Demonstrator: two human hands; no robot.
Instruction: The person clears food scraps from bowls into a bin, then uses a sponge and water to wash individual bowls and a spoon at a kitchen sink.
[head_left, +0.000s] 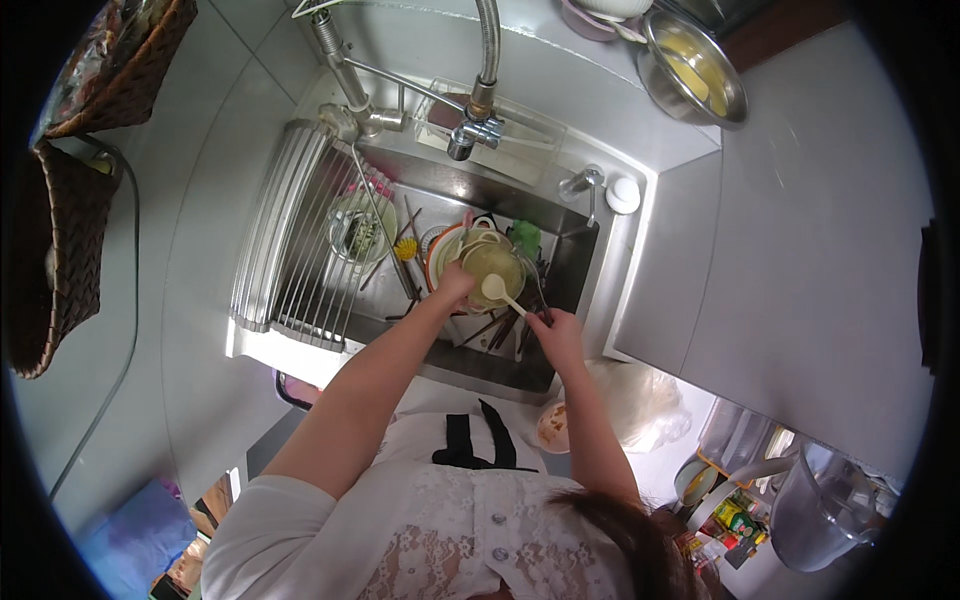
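Observation:
Both my hands reach into a steel sink (577, 262). My left hand (456, 285) is closed at the left rim of a bowl with cloudy liquid (491, 262); its fingertips are partly hidden. My right hand (556, 337) grips the handle of a pale spoon (494, 287), whose head lies over that bowl, and a dark handle sits in the same grip. Under and left of the bowl are stacked dishes, one with an orange rim (430, 264). A green cloth or sponge (525, 238) lies behind the bowl. Several chopsticks (491, 326) are scattered on the sink floor.
A roll-up rack (281, 225) covers the sink's left side, over a strainer bowl (364, 231). A yellow brush (406, 249) lies beside it. The faucet (469, 139) hangs above the sink's back. A steel bowl (694, 71) stands back right, and wicker baskets (79, 255) hang left.

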